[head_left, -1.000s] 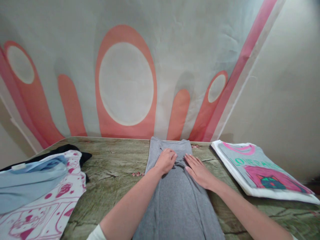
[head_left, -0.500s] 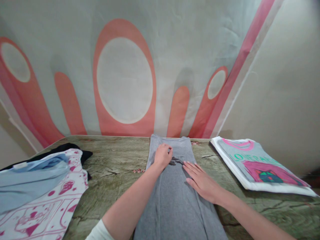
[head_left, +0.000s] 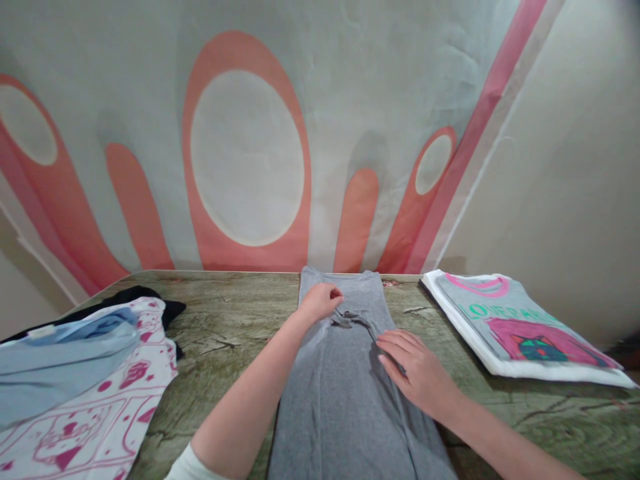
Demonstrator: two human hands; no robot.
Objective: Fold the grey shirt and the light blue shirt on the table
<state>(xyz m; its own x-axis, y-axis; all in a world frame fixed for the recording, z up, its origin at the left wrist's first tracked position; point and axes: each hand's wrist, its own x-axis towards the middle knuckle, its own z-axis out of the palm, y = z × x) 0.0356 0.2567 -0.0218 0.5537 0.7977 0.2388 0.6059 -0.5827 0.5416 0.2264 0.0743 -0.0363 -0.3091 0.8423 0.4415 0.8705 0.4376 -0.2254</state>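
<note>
A grey garment (head_left: 345,400) lies lengthwise on the table, its sides folded in and its neckline at the far edge. On its upper part sits a knotted fabric tie (head_left: 345,320). My left hand (head_left: 321,301) is closed in a pinch just above the knot, with a thin strand of the tie running up to its fingertips. Lower and to the right, my right hand (head_left: 417,370) has its fingers bent together over the tie's other end, along the garment's right side. A dark bit of that end shows under the thumb; the fingertips partly hide it.
At right lies a stack of folded shirts (head_left: 500,320), a grey one with pink collar on top. A loose pile at left holds a light blue garment (head_left: 65,367), a white one with pink print (head_left: 115,413) and black cloth (head_left: 173,312). A printed wall hanging (head_left: 330,100) rises behind the wood-patterned table (head_left: 225,313).
My left hand has moved slightly up and left, away from the knot. My right hand has slid right and down, its flat fingers now bent. The tie's right end is drawn out sideways.
</note>
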